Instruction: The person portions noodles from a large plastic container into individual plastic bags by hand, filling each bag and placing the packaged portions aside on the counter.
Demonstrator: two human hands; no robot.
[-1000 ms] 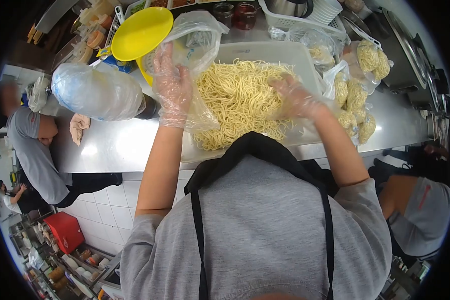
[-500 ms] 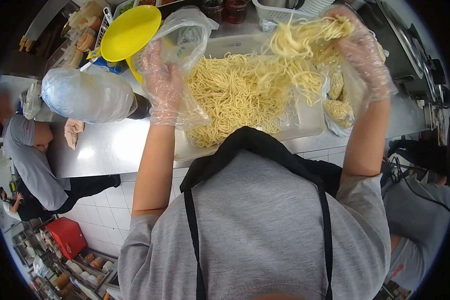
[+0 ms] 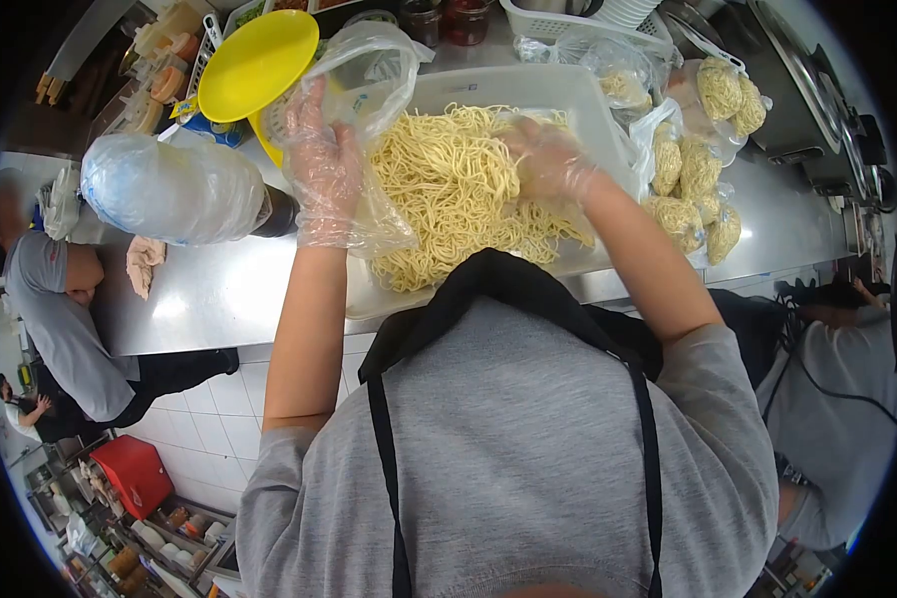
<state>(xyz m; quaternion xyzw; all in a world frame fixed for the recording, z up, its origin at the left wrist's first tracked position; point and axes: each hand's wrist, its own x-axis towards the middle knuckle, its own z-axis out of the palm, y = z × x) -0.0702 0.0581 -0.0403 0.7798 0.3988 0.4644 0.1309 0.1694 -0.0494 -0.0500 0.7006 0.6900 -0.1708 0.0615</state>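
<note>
A shallow, pale plastic tub [image 3: 608,130] holds a loose heap of yellow noodles [image 3: 439,189]. My right hand [image 3: 553,164], in a clear plastic glove, is against the right side of the heap. Its fingers are blurred and partly hidden by the strands, so their grip does not show. At the tub's left side, my gloved left hand [image 3: 327,179] holds a clear plastic bag [image 3: 394,85], fingers pointing up and thumb apart. The bag's mouth gapes beyond the fingers, and its lower part hangs beside my wrist over the noodles.
Knotted bags of noodles [image 3: 701,164] lie right of the tub. At left are a yellow plate [image 3: 259,65], a big plastic-wrapped bundle [image 3: 174,189] and a crumpled cloth [image 3: 146,264] on the steel counter [image 3: 219,299]. Other people stand at both sides.
My right hand has come down and left from above the tub's right edge, where it held up a clump of noodles, to the heap. My left hand and the bag have barely moved.
</note>
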